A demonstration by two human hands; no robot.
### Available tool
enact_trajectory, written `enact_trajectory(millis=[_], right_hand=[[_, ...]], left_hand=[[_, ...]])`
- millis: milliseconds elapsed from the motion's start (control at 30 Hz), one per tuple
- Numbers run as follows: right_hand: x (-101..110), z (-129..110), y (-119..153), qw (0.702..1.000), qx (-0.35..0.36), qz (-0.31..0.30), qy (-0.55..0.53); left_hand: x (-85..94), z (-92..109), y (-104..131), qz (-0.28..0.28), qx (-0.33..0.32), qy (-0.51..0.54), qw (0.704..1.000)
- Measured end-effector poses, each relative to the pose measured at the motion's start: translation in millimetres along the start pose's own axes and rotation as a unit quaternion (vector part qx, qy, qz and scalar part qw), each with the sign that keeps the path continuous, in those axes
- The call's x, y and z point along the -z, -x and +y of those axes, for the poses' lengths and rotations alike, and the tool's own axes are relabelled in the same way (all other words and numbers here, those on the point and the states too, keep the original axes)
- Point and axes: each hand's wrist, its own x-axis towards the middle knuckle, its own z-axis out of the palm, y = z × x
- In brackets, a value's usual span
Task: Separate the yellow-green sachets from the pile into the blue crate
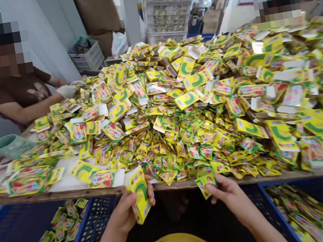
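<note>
My left hand [127,211] is wrapped round a yellow and green box [141,196], held upright at the table's front edge. To the right, my right hand [228,194] pinches a small green and yellow packet [205,183] between thumb and fingers. The box and the packet are apart. Just beyond my hands lies a heap of small shiny packets [182,134]. Behind and around it rises a large pile of yellow boxes [191,78], some with white flaps open.
Blue crates with packets stand below the table at left [86,228] and right [271,202]. A green mug [11,147] sits at the table's left. A gloved person [27,94] works at left; another person's head [280,2] shows behind the pile. Stacked crates [170,8] stand behind.
</note>
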Motion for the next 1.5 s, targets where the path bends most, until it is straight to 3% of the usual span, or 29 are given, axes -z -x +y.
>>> enact_trajectory(millis=[67, 167, 267, 333, 467, 567, 667, 800, 900, 967, 1000, 1067, 1133, 1233, 1333, 1400, 1500], right_hand=[[-7, -7, -14, 0.999, 0.022, -0.016, 0.025], [-33, -11, -35, 0.996, 0.032, -0.070, 0.036], [-63, -8, -54, 0.992, 0.015, -0.111, 0.058], [-74, -8, -69, 0.992, 0.023, -0.104, 0.072], [-74, -21, -92, 0.992, 0.100, -0.029, 0.073], [-70, -26, -92, 0.983, 0.109, -0.035, 0.144], [-75, -18, -82, 0.957, 0.117, -0.058, 0.260], [-91, -6, -68, 0.887, 0.189, 0.044, 0.418], [-100, -5, -63, 0.835, 0.186, 0.090, 0.510], [-102, -6, -63, 0.833, 0.173, 0.088, 0.518], [-101, -6, -64, 0.848, 0.167, 0.081, 0.497], [-95, -5, -67, 0.892, 0.153, 0.061, 0.422], [-88, -7, -71, 0.925, 0.141, 0.016, 0.352], [-79, -19, -73, 0.946, 0.154, -0.048, 0.281], [-81, -39, -70, 0.978, 0.174, 0.008, 0.114], [-90, -49, -68, 0.979, 0.195, 0.057, -0.002], [-104, -49, -69, 0.963, 0.253, 0.088, 0.004]], left_hand=[[7.4, 2, 17, 0.053, 0.001, -0.025, 0.998], [11.0, 4, 31, 0.110, 0.017, -0.031, 0.993], [7.4, 4, 31, 0.124, 0.041, -0.030, 0.991], [3.2, 3, 27, 0.118, 0.053, -0.034, 0.991], [-6.3, 3, 16, 0.128, 0.077, -0.062, 0.987], [-13.6, 2, 10, 0.156, 0.077, -0.117, 0.978], [-19.9, -1, 6, 0.183, 0.063, -0.165, 0.967], [-28.0, -5, 4, 0.197, 0.061, -0.197, 0.959], [-32.9, -3, 5, 0.201, 0.065, -0.222, 0.952], [-33.3, 0, 5, 0.210, 0.055, -0.246, 0.945], [-32.3, 1, 5, 0.218, 0.046, -0.268, 0.937], [-28.2, 1, 5, 0.245, 0.014, -0.336, 0.909], [-23.1, 0, 3, 0.280, -0.031, -0.422, 0.862], [-18.9, -2, -4, 0.317, -0.101, -0.531, 0.779], [-23.0, -4, -16, 0.322, -0.125, -0.622, 0.703], [-29.2, -7, -27, 0.307, -0.110, -0.675, 0.661], [-36.9, -13, -43, 0.294, -0.090, -0.714, 0.629]])
